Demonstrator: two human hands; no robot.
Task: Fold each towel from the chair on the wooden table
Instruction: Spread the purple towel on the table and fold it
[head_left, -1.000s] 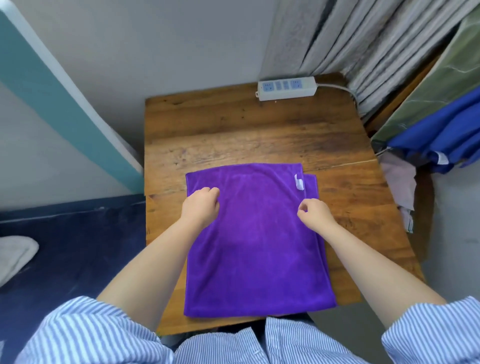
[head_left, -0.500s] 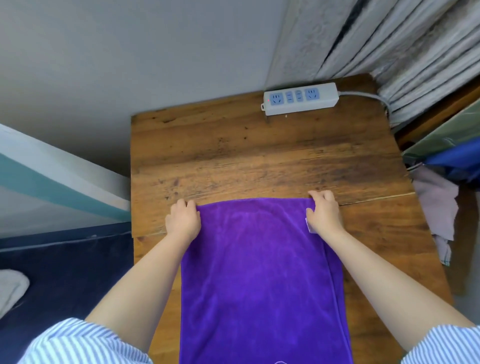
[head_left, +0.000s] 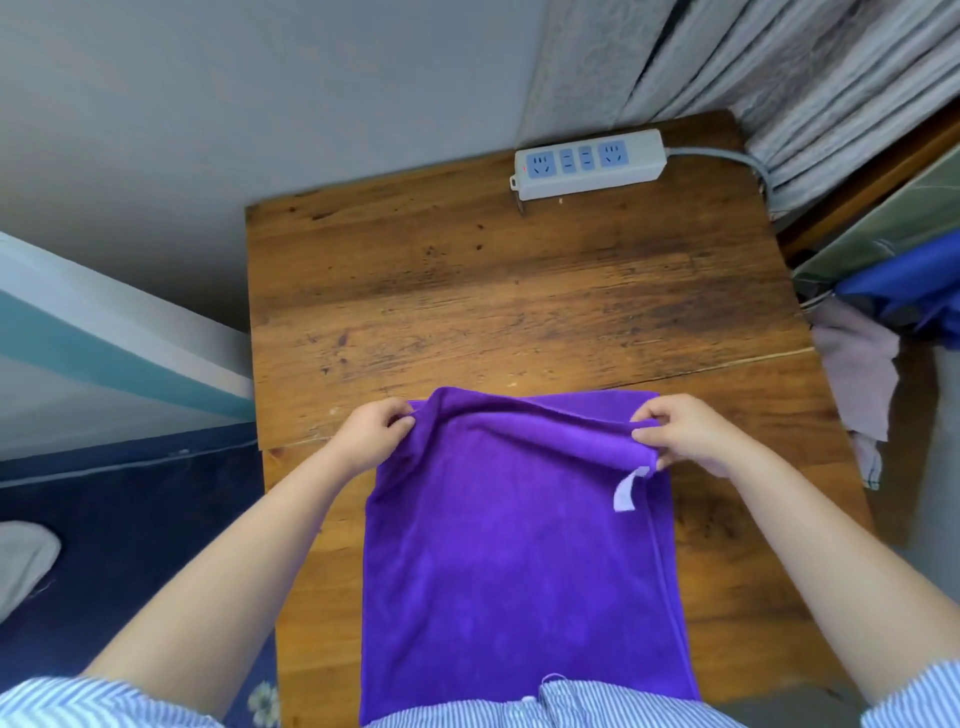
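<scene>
A purple towel (head_left: 509, 561) lies lengthwise on the wooden table (head_left: 493, 301), its near end hanging over the front edge. My left hand (head_left: 371, 436) pinches the towel's far left corner. My right hand (head_left: 685, 434) pinches the far right corner. The far edge is lifted off the table and curls toward me. A white label (head_left: 626, 491) hangs under the right corner.
A white power strip (head_left: 589, 163) with a grey cord lies at the table's far edge. Curtains (head_left: 779, 67) hang behind it. Blue and pale cloths (head_left: 883, 306) are piled to the right. A dark blue floor (head_left: 130, 519) lies to the left.
Both hands moved from the middle of the towel to its far corners, took hold of them and raised the far edge. The camera tilted forward.
</scene>
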